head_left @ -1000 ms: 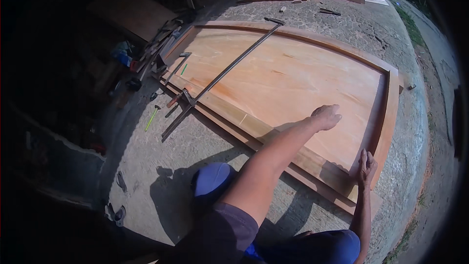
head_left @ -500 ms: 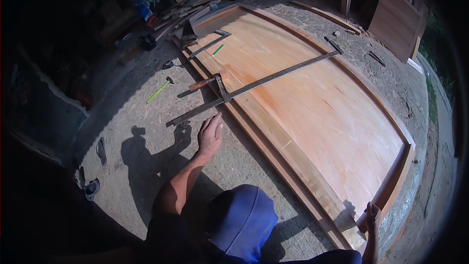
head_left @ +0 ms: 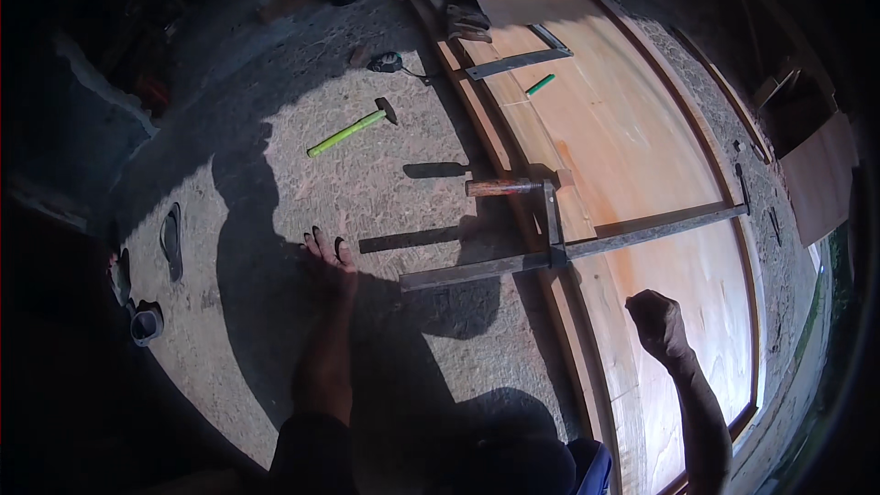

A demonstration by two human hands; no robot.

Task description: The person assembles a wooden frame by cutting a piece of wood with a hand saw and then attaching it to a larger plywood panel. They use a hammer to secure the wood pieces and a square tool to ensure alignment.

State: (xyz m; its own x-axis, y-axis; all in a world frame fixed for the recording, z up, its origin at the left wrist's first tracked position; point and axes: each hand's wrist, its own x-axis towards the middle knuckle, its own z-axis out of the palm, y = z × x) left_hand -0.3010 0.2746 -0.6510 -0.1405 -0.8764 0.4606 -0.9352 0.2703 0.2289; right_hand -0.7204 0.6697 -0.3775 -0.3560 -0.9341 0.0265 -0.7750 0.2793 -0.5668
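My left hand [head_left: 330, 261] is open, fingers spread, over the concrete floor just left of the bar clamp's free end; whether it touches the floor I cannot tell. The clamp's long metal bar [head_left: 655, 232] lies across a framed plywood panel [head_left: 660, 147], with its wooden handle [head_left: 504, 187] sticking out to the left. Over the near part of the panel hangs my right hand [head_left: 658, 325], its fingers curled closed in shadow. Anything inside them is hidden. A metal square [head_left: 518, 64] and a green pencil-like stick [head_left: 541, 84] rest on the panel's far part.
A hammer with a lime-green handle [head_left: 346, 134] lies on the floor, left of a dark tape measure [head_left: 387, 62]. A handsaw [head_left: 466, 14] rests on the frame's far left corner. A sandal [head_left: 171, 240] lies at far left. Offcuts and a leaning board [head_left: 819, 174] surround the panel.
The view has swung left and come nearer to the clamp. My right hand has left the panel's near right corner and is above the sheet. My left hand's fingers have spread.
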